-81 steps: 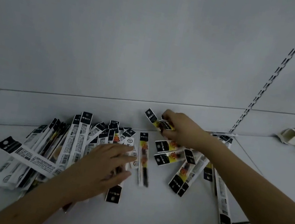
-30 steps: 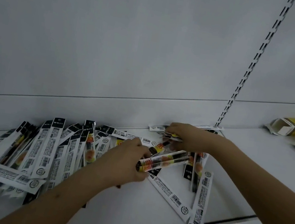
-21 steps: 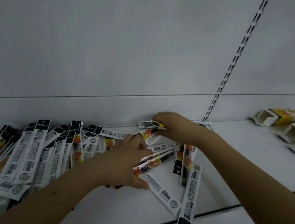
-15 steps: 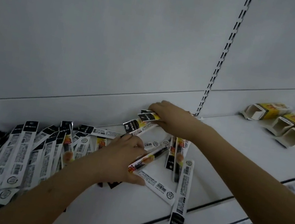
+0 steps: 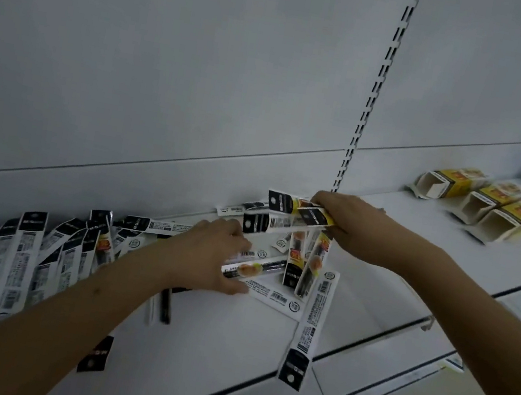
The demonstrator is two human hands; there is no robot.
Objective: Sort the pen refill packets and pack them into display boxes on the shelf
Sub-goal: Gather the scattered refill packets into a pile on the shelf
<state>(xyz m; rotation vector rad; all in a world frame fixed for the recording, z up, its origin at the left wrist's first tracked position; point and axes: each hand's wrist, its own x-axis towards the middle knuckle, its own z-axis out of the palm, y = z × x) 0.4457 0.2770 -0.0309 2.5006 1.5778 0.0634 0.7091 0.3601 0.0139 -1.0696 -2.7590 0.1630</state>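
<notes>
A few refill packets (image 5: 298, 211) are pinched in the right hand (image 5: 345, 219); the left hand (image 5: 210, 258) grips one packet (image 5: 253, 269) just below. One loose packet (image 5: 307, 331) beneath overhangs the shelf (image 5: 225, 348) edge; a nudge could drop it.

Both bare forearms reach from the near edge toward the far middle of the scene. The left hand (image 5: 210, 254) lies palm down, knuckles up, its fingers bent and its thumb stretched out to the right, the grip closed on something thin. The right hand (image 5: 342, 217), farther and a little to the right, has its wrist bent left and its fingers curled, pinching at the fingertips.
</notes>
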